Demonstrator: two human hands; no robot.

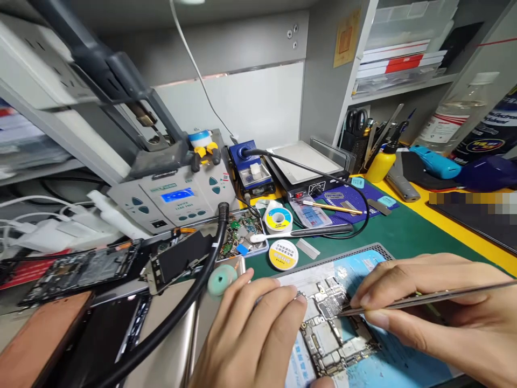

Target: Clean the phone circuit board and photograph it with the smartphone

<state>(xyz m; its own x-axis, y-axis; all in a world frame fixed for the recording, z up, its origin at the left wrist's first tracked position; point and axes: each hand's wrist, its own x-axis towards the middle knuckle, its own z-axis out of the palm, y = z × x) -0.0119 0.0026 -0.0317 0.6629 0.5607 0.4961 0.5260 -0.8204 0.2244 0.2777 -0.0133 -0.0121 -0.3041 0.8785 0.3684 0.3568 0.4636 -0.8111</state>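
A phone circuit board [325, 339] with small chips and metal shields lies on a light blue and white mat [407, 345]. My left hand [254, 328] rests at the board's left edge, fingers bent and close together; its fingertips touch or nearly touch the upper left of the board, and what they may hold is hidden. My right hand [436, 307] pinches metal tweezers [404, 303] between thumb and fingers. The tweezers' tips reach the upper middle of the board, beside a chip-covered piece [333, 306].
Behind the board are a round labelled tin [283, 255], a solder roll [278, 220] and a black-handled brush [319, 231]. A thick black hose [161, 328] crosses at left over phones. A grey soldering station [177, 196] and a yellow bottle [379, 163] stand farther back.
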